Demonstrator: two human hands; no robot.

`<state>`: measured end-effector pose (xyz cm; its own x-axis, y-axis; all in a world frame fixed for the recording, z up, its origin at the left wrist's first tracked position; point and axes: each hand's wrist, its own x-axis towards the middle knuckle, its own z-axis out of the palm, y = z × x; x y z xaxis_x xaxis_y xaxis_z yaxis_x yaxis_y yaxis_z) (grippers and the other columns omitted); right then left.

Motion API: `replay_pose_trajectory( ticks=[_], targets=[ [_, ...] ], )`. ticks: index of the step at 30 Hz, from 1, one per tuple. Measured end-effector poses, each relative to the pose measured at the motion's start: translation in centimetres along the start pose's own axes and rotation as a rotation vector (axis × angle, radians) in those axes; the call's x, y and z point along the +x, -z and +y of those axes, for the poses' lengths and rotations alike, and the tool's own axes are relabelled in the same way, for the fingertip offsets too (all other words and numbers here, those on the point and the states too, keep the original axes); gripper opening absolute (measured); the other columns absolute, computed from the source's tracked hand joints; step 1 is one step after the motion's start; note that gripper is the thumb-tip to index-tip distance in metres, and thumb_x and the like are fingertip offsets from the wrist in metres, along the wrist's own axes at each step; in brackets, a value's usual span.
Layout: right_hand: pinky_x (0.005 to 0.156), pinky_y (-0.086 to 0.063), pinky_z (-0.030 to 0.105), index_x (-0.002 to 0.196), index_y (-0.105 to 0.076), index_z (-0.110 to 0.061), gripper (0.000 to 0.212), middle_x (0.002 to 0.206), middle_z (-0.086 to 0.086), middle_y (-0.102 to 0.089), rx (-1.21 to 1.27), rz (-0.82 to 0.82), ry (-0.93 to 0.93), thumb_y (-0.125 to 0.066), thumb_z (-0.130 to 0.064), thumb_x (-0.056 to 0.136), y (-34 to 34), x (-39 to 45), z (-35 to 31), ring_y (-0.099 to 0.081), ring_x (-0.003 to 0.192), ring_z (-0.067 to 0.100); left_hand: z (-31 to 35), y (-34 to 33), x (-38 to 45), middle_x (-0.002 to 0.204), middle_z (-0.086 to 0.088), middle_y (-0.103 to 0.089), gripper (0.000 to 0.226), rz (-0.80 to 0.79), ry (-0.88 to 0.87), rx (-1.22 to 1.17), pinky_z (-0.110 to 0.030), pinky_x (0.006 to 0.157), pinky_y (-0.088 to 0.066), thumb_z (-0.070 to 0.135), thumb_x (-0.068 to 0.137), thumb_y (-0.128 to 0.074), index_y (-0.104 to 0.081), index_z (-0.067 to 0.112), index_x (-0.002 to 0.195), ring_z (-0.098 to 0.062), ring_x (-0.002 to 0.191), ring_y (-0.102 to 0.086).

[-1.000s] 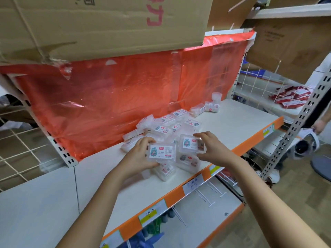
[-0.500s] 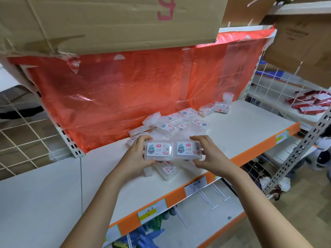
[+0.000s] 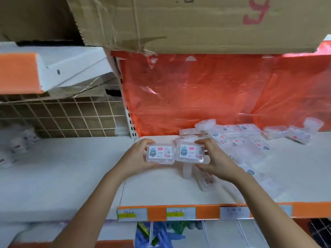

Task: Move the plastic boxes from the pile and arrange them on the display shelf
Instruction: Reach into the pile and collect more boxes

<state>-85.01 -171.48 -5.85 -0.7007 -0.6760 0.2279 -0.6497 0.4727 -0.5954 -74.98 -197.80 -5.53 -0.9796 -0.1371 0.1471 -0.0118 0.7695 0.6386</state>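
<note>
I have 2 plastic boxes up off the display shelf (image 3: 295, 176), 1 in each hand, labels facing me so I can check they read the same way before they go down. My left hand (image 3: 136, 158) has its fingers curled round the left box (image 3: 160, 154), thumb under and fingertips over the top edge; my right hand (image 3: 215, 159) grips the right box (image 3: 190, 152) the same way. I hold them edge to edge, touching, because I judge that squaring them as a pair in the air is easier than nudging them into line afterwards. The pile (image 3: 238, 138) lies just to the right, loose against the red plastic sheet (image 3: 197, 90), with boxes tipped at odd angles. The bare stretch of shelf to the left looks like the place for a tidy row.
</note>
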Motion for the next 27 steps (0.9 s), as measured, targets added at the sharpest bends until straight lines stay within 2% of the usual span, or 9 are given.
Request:
replay_pose_trajectory(
  ticks=[3,7,11,15,19,23,27],
  targets=[
    [0.095,-0.042,0.025,0.13,-0.042,-0.015,0.063,0.119,-0.004,-0.043,-0.008,-0.055,0.114,-0.074,-0.017,0.076,-2.2,3.1,-2.3,-0.046,0.109,0.01,-2.4,3.3,-2.6,0.114,0.014,-0.05,0.061,0.064,0.102,0.061,-0.015,0.079,-0.042,0.035,0.07,-0.081,-0.048,0.028,0.12,-0.004,0.1,-0.052],
    [0.096,-0.042,0.03,0.129,-0.044,-0.014,0.064,0.115,-0.005,-0.043,0.004,-0.12,0.272,-0.075,-0.017,0.073,-6.2,6.9,-6.8,-0.046,0.109,0.012,-5.3,8.3,-7.2,0.116,0.014,-0.052,0.061,0.149,0.208,0.156,-0.02,0.084,-0.043,0.041,0.069,-0.081,-0.048,0.03,0.119,-0.006,0.106,-0.05],
    [0.098,-0.039,0.027,0.129,-0.044,-0.014,0.064,0.118,-0.003,-0.045,0.041,-0.199,0.417,-0.076,-0.02,0.074,-11.2,9.8,-13.0,-0.044,0.114,0.013,-7.8,13.1,-12.9,0.116,0.012,-0.051,0.063,0.244,0.321,0.219,-0.017,0.084,-0.036,0.035,0.071,-0.08,-0.048,0.024,0.125,-0.005,0.105,-0.046],
    [0.099,-0.036,0.024,0.131,-0.044,-0.015,0.065,0.122,-0.004,-0.045,0.066,-0.264,0.526,-0.075,-0.026,0.075,-16.6,11.5,-19.8,-0.039,0.115,0.009,-10.9,17.7,-19.6,0.122,0.006,-0.051,0.074,0.315,0.462,0.272,-0.021,0.089,-0.036,0.037,0.071,-0.08,-0.043,0.023,0.133,-0.007,0.11,-0.045],
    [0.098,-0.033,0.019,0.131,-0.044,-0.016,0.064,0.121,-0.003,-0.045,0.087,-0.323,0.621,-0.075,-0.03,0.076,-22.2,12.3,-27.0,-0.039,0.115,0.009,-13.9,22.3,-26.3,0.115,0.006,-0.051,0.064,0.381,0.529,0.275,-0.023,0.086,-0.039,0.032,0.072,-0.081,-0.048,0.02,0.126,-0.011,0.111,-0.048],
    [0.091,-0.031,0.017,0.13,-0.045,-0.017,0.063,0.118,-0.001,-0.048,0.067,-0.372,0.702,-0.074,-0.033,0.076,-27.7,12.8,-34.7,-0.042,0.113,0.015,-16.6,26.9,-32.7,0.11,0.009,-0.049,0.065,0.44,0.603,0.294,-0.019,0.082,-0.038,0.032,0.073,-0.081,-0.048,0.017,0.126,-0.005,0.103,-0.047],
    [0.091,-0.024,0.013,0.132,-0.044,-0.015,0.064,0.123,-0.003,-0.045,0.063,-0.386,0.783,-0.074,-0.032,0.078,-32.4,13.4,-42.0,-0.039,0.12,0.015,-19.6,31.5,-38.2,0.111,-0.001,-0.058,0.057,0.486,0.628,0.34,-0.022,0.082,-0.04,0.026,0.072,-0.081,-0.055,0.009,0.119,-0.013,0.102,-0.054]
  ],
)
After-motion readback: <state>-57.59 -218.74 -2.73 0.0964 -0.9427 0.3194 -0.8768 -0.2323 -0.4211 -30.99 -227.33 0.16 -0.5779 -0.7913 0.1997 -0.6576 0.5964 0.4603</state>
